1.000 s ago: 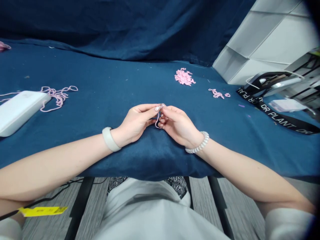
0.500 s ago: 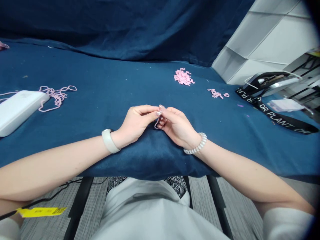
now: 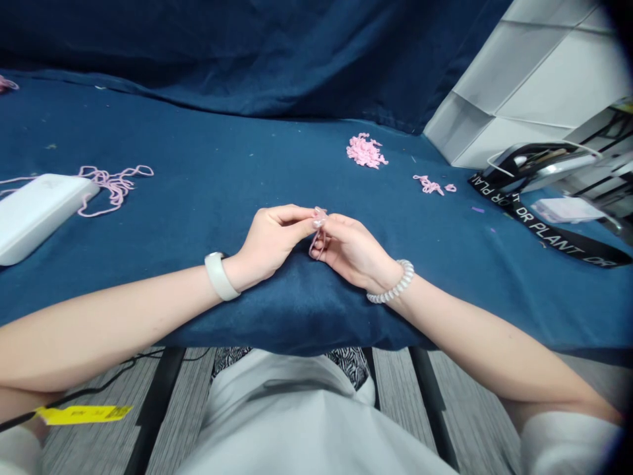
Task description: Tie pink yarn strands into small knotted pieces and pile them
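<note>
My left hand (image 3: 274, 241) and my right hand (image 3: 353, 251) meet fingertip to fingertip above the front of the blue cloth. Between them is a short piece of pink yarn (image 3: 313, 249), its loop hanging below the fingertips against my right fingers. Thumb and index finger of my left hand pinch the yarn's upper part. My right thumb and fingers are closed on it too, and the pinch points partly hide it. A white band is on my left wrist, a coiled bracelet on my right.
Loose pink yarn (image 3: 116, 188) lies beside a white box-shaped device (image 3: 44, 214) at left. A pile of pink yarn pieces (image 3: 366, 152) and a few separate pieces (image 3: 430, 185) sit at back right. A black lettered strap (image 3: 544, 231) and white boxes (image 3: 524, 86) stand farther right.
A larger loop of the pink yarn now hangs below my fingertips. Both hands stay together in nearly the same place, while the whole view has shifted slightly.
</note>
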Available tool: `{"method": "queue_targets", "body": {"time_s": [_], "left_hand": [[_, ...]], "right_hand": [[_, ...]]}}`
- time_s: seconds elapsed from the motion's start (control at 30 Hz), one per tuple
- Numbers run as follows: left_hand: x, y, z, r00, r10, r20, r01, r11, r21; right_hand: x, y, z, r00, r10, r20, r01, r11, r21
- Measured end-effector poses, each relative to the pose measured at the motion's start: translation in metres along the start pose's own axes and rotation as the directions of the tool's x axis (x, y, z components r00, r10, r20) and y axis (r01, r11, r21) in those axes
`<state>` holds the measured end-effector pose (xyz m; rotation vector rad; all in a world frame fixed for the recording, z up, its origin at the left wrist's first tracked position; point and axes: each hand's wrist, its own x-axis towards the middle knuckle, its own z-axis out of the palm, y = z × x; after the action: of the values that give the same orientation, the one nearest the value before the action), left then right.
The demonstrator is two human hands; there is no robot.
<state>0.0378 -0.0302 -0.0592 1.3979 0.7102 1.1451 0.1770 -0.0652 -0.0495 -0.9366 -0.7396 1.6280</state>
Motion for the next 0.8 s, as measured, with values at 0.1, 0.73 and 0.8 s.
{"method": "queue_targets", "body": {"time_s": [0.1, 0.73, 0.8], "left_hand": [[0.0005, 0.0019, 0.0003, 0.998, -0.057, 0.022, 0.057, 0.998, -0.021], [-0.0007, 0.006, 0.0006, 0.987, -0.141, 0.078, 0.153, 0.97, -0.191], [-0.0012, 0.0067, -0.0003, 0.986, -0.144, 0.088, 0.16, 0.966, -0.201]], "right_hand": [[-0.0008, -0.0018, 0.0004, 0.998, 0.058, 0.034, -0.058, 0.998, -0.012], [-0.0055, -0.0078, -0.0038, 0.983, -0.162, 0.081, 0.173, 0.972, -0.157], [-0.0059, -0.0076, -0.0071, 0.964, -0.248, 0.1, 0.266, 0.931, -0.25]]}}
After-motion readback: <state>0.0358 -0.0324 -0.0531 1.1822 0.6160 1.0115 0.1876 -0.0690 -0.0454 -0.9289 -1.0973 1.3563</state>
